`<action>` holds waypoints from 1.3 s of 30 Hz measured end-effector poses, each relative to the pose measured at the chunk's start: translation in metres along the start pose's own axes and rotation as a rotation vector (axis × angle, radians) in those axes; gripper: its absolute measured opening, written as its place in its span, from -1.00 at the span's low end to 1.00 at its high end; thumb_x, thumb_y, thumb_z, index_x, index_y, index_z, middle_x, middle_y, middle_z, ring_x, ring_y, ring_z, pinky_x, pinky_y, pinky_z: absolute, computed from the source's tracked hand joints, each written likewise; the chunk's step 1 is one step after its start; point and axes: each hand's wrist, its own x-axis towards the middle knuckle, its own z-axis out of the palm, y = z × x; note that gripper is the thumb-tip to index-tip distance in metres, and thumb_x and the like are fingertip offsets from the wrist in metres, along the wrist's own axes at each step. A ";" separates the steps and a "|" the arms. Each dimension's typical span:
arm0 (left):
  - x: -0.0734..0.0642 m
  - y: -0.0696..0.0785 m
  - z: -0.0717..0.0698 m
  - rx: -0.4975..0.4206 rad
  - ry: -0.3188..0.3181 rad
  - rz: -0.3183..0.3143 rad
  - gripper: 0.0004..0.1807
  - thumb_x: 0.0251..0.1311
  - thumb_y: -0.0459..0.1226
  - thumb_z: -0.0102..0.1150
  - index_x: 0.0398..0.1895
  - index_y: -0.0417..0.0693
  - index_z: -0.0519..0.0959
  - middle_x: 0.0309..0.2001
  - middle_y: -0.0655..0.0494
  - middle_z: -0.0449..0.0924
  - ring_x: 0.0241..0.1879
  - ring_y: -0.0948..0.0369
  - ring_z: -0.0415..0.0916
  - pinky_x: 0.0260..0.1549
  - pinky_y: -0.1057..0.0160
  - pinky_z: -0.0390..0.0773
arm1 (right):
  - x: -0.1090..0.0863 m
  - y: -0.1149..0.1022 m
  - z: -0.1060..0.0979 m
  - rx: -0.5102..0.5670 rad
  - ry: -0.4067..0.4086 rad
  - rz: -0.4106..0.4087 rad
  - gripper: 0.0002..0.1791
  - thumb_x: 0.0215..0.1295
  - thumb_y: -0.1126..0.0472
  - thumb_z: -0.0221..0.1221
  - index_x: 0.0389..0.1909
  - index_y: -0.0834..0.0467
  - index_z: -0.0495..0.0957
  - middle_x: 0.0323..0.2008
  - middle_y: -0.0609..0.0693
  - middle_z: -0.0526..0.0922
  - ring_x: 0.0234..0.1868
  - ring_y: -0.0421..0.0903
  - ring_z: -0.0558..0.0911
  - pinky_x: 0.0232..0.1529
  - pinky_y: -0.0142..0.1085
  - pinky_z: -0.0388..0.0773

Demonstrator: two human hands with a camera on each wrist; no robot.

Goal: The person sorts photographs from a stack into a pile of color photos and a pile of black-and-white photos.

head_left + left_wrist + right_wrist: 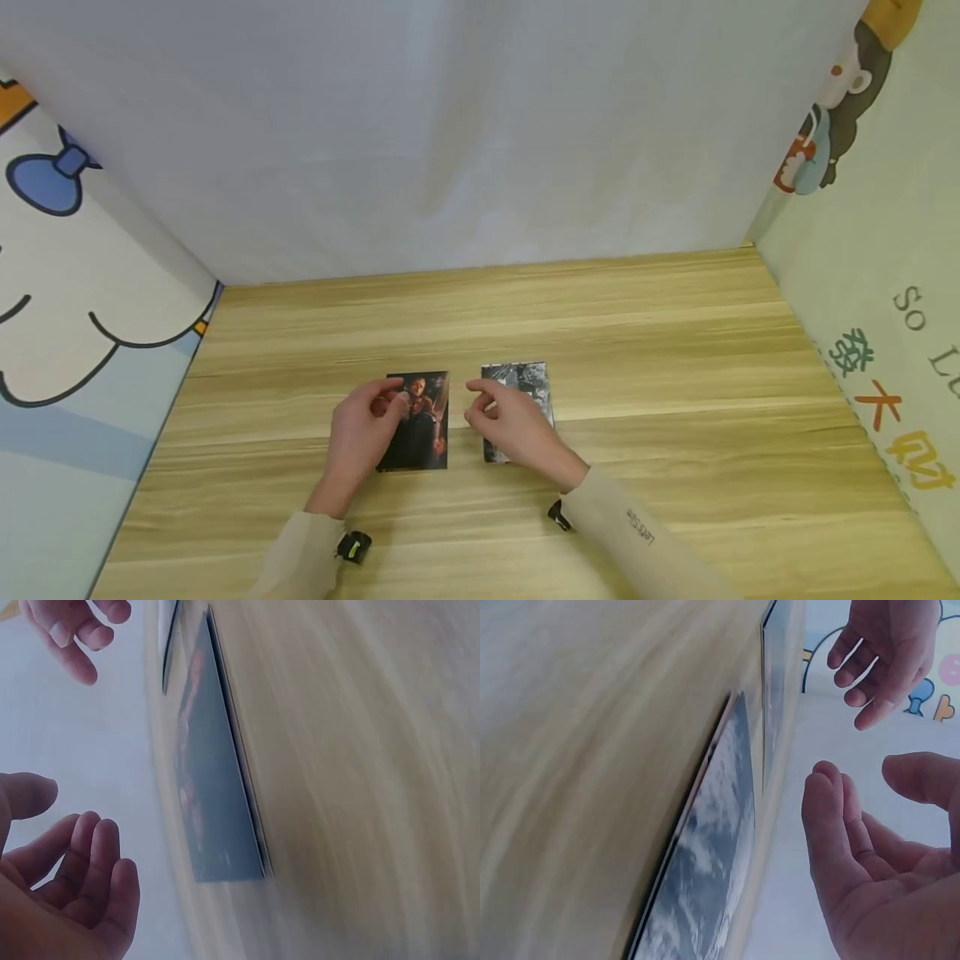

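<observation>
A dark photo card (429,442) with figures on it lies flat on the wooden table, left of centre. Beside it, a small gap to the right, is a black-and-white photo card (534,379). My left hand (358,429) hovers over the left part of the dark card, fingers loosely bent and nothing in them. Over the black-and-white card is my right hand (517,423), covering much of it from the head camera; it too holds nothing. Both wrist views show thumb and fingers apart, raised above the cards. Layered edges show on the dark card (217,787) in the left wrist view.
The wood-grain table (675,350) reaches back to a plain white wall (337,167). Cartoon-printed panels stand on the left (75,317) and right (840,275). A black wrist strap (354,547) sits at the left sleeve.
</observation>
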 end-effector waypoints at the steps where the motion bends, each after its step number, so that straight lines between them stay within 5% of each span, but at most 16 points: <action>1: -0.001 0.002 0.001 -0.008 0.001 0.014 -0.67 0.39 -0.25 0.26 0.13 -0.20 0.69 -0.20 -0.03 0.71 -0.26 0.08 0.63 -0.23 0.08 0.61 | -0.002 0.000 -0.003 0.012 0.008 0.001 -0.52 0.49 0.18 0.18 0.35 0.26 0.50 -0.13 -0.04 0.69 -0.13 -0.07 0.74 -0.16 -0.17 0.68; 20: -0.010 0.042 0.043 -0.135 -0.055 0.171 -0.64 0.41 -0.23 0.26 0.17 -0.24 0.65 -0.09 -0.01 0.69 -0.20 0.14 0.66 -0.20 0.13 0.69 | -0.028 0.020 -0.040 0.001 0.175 0.022 -0.52 0.38 0.25 0.27 0.28 0.29 0.56 -0.13 0.00 0.69 -0.10 -0.05 0.71 0.02 -0.14 0.68; 30: -0.006 0.043 0.060 -0.147 -0.205 0.115 -0.54 0.36 -0.30 0.27 0.27 -0.31 0.55 0.04 -0.15 0.66 -0.06 0.01 0.70 -0.05 0.05 0.70 | -0.028 0.036 -0.053 -0.108 0.161 0.134 -0.40 0.36 0.23 0.31 0.36 0.35 0.44 0.00 0.17 0.65 -0.04 0.07 0.70 0.03 -0.01 0.66; 39: -0.003 0.045 0.068 -0.029 -0.273 0.048 -0.49 0.32 -0.26 0.28 0.27 -0.35 0.53 -0.04 -0.12 0.66 -0.14 0.06 0.69 -0.10 0.03 0.69 | -0.024 0.048 -0.058 -0.208 0.110 0.189 -0.36 0.36 0.17 0.30 0.36 0.40 0.43 -0.09 0.13 0.68 -0.07 0.06 0.67 0.05 0.03 0.63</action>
